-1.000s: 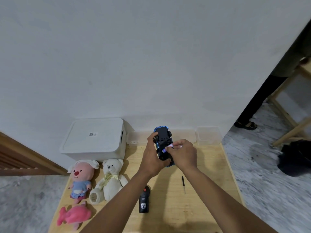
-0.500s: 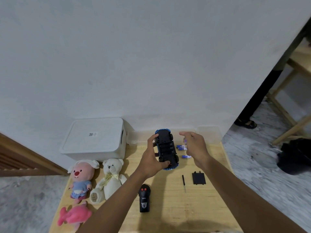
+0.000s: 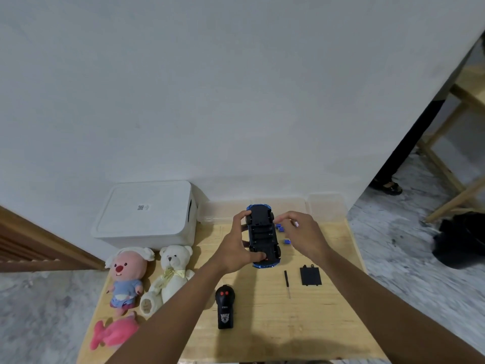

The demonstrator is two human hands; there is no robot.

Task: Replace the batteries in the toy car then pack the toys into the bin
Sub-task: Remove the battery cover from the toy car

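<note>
Head cam only: looks fwd and down at table (image 3: 262,324) and wall, prob. from standing height.

Three plush toys: pink beaver (image 3: 127,275), cream bear (image 3: 170,274), pink fish (image 3: 113,334). One upturned blue toy car (image 3: 263,237), one black remote (image 3: 225,306). Two or three small blue batteries (image 3: 287,242); exact count unclear.

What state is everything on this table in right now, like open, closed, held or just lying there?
Car: upside down, held by left hand, battery bay open.
Right hand: beside the car, grip unclear.
Battery cover: off, lying flat on table.
Batteries: loose by the car.
Screwdriver: lying untouched.
Remote: lying flat.
Bin: lid closed.
Three plush toys: on table, unpacked.
</note>
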